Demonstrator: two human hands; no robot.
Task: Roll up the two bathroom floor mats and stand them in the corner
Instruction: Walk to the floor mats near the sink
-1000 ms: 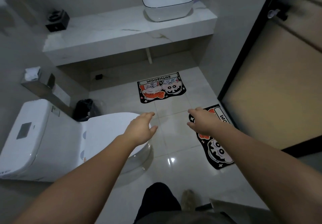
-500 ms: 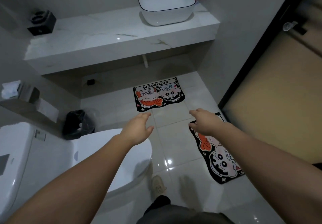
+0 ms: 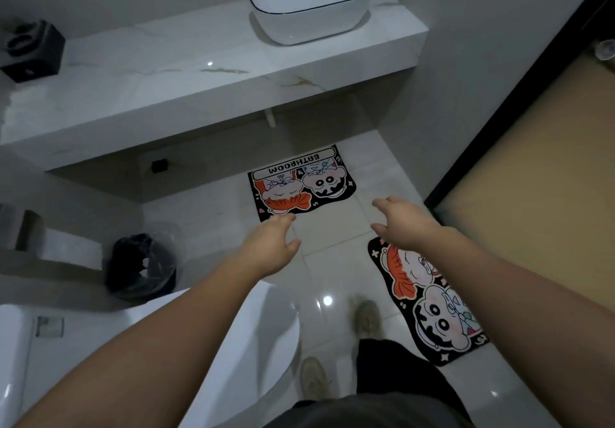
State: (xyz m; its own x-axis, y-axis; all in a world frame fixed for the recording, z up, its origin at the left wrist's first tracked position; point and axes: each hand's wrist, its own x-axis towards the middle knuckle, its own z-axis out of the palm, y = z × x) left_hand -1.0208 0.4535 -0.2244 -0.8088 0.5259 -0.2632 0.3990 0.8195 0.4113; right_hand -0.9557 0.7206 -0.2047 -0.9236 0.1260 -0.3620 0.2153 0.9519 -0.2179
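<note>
Pale glossy floor tiles [image 3: 332, 228] fill the bathroom under both outstretched arms. Left hand [image 3: 271, 246] and right hand [image 3: 404, 223] hang in the air with fingers spread, empty, touching nothing. At 12 o'clock from the hands, the far mat [image 3: 299, 183] lies flat below the marble counter [image 3: 186, 75]. At 5 o'clock from the right hand, the near mat [image 3: 432, 301] lies flat beside the door frame [image 3: 499, 101]. Behind the left forearm sits the toilet [image 3: 266, 328], with a black bin [image 3: 141, 266] at its 10 o'clock.

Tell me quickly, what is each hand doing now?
Left hand: open, holding nothing.
Right hand: open, holding nothing.
</note>
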